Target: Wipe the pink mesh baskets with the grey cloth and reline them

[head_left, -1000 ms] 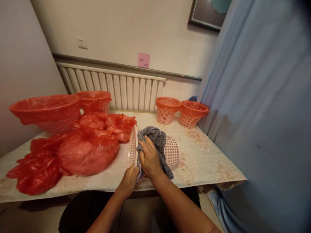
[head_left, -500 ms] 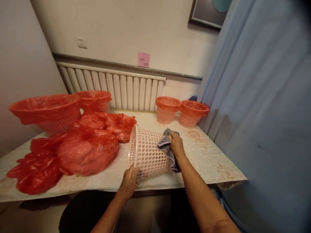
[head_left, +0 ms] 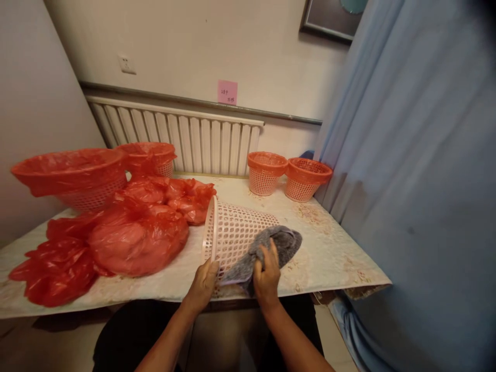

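Observation:
A pale pink perforated basket [head_left: 240, 227] lies tilted on its side over the table, its rim toward the left. My left hand [head_left: 203, 284] grips that rim at its lower edge, thumb outside. Against the basket's lower right side, my right hand [head_left: 266, 271] holds a grey cloth [head_left: 284, 243], with some fingers partly spread over it. The cloth covers part of the basket's wall and base.
Red plastic bags [head_left: 139, 237] lie on the patterned tablecloth [head_left: 341, 253] at the left. Red-lined baskets stand behind them [head_left: 73, 175], and two smaller ones [head_left: 265, 173] near the wall. A blue curtain [head_left: 418, 181] hangs at the right.
My right hand has moved down and toward me with the cloth, from the basket's base to its lower side. The cloth is more spread out. My left hand stays on the rim.

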`<state>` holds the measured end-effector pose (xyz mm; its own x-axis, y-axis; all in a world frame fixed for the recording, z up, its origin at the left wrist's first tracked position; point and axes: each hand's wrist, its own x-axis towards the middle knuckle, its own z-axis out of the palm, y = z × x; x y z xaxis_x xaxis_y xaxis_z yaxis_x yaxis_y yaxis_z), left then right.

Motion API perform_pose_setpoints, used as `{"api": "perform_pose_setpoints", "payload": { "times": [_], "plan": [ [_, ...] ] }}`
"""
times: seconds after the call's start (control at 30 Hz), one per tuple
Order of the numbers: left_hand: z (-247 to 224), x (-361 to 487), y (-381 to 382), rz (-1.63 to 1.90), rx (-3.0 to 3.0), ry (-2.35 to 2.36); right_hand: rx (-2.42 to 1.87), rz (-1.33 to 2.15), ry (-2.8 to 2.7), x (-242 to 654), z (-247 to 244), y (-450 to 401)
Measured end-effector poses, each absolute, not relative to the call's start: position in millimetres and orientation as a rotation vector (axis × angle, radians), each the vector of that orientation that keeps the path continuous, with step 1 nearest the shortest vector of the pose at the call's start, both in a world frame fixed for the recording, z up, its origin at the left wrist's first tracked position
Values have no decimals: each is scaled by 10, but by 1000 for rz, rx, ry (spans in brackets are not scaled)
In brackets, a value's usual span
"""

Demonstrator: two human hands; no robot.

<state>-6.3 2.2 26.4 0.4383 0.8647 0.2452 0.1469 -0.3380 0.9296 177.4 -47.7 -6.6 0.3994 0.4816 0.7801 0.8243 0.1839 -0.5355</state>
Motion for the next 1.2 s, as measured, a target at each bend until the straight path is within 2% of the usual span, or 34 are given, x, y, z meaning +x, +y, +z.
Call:
{"api": "perform_pose_setpoints", "payload": {
  "times": [0.3,0.63,0.77,1.03,1.2],
  "plan": [
    [294,-77,-57,1010,1821,930,-1110,-215,-1659,1169,658,-222],
    [278,-77,0,1033,1807,956,-1282,-168,-1623,1370,1141,327],
    [243,-94,-19,1036,1788,912,-1388,-163,-1598,1640,1077,393],
    [118,-126,1,1019,1758,852,-1710,-245,-1280,2576,587,131],
    [146,-128,11,1014,1763,832,-1698,-269,-964,2660,265,-133]
  ]
}}
